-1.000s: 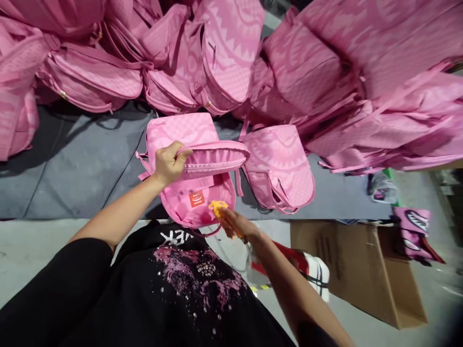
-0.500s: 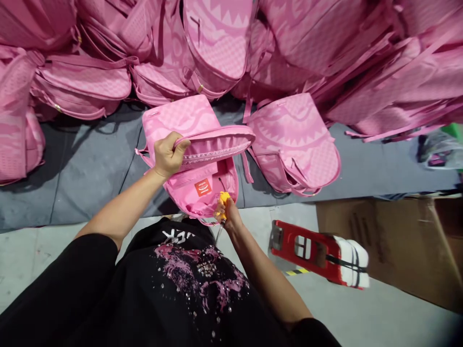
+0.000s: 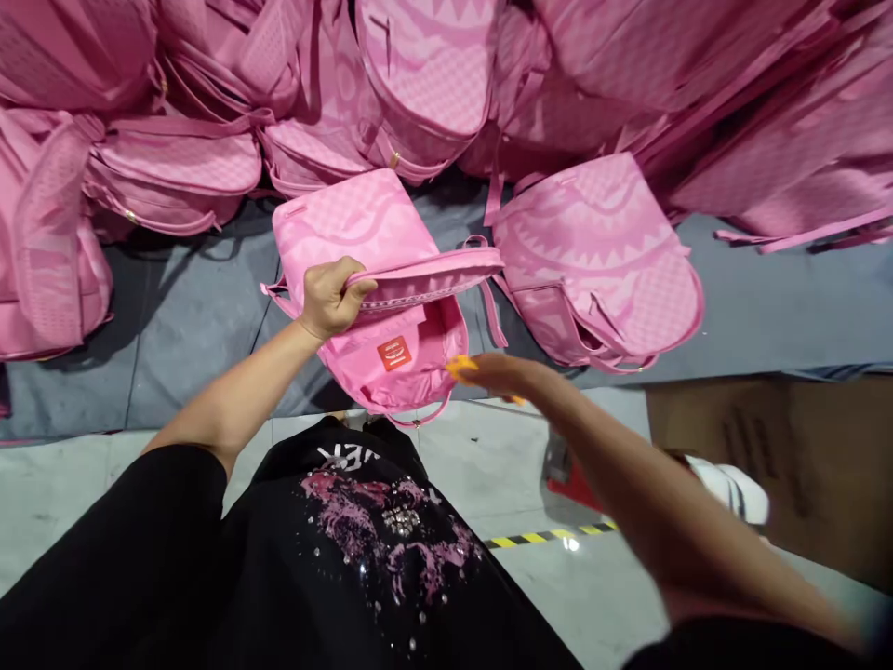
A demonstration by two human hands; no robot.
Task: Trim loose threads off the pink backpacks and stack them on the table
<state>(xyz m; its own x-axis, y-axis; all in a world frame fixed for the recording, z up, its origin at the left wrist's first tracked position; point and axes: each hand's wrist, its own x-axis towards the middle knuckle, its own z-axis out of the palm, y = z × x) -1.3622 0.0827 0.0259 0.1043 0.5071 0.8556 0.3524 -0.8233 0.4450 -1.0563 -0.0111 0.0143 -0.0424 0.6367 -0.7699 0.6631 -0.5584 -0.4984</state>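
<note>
A pink backpack lies open on the grey table in front of me, its lining showing a small red label. My left hand is closed on the edge of the raised front flap and holds it up. My right hand is blurred by motion at the backpack's right edge and grips a small yellow-handled tool. How its fingers sit round the tool is smeared.
A second pink backpack lies to the right on the table. Many more pink backpacks are piled along the back. A brown cardboard box stands on the floor at right, beside a red and white object.
My right hand swung from the backpack's lower opening out to the right with the yellow tool. The view shifted, so the table sits lower. My left hand kept hold of the flap.
</note>
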